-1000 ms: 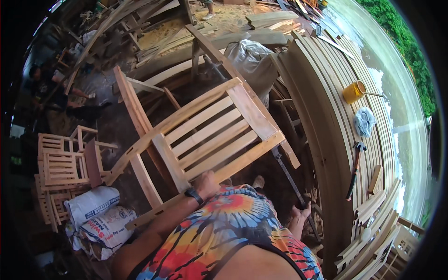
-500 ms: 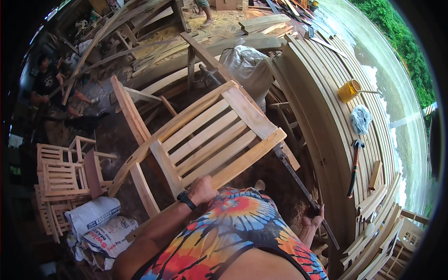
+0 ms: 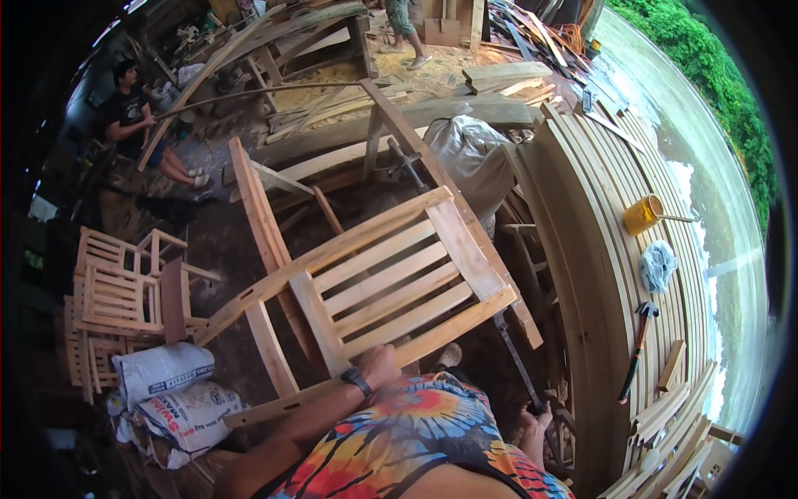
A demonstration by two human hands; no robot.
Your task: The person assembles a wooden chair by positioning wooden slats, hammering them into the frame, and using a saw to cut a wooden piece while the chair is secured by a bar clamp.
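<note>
1. The frame, slatted and pale, lies in front of you across two beams, the left beam and the right beam.
2. Your left hand is at the frame's near rail, fingers curled in; their tips are hidden, so you cannot tell how firmly they clasp it.
3. Your right hand is nearer and to the right, fingers closed around the lower part of a dark metal bar, which slants up to the frame's near right corner.
4. To your right, on long stacked boards, sit a yellow jar with a stick, a plastic bag and, nearer, a hammer.
5. To your left are small chairs, with sacks just nearer.
6. Far left, a co-worker sits.
</note>
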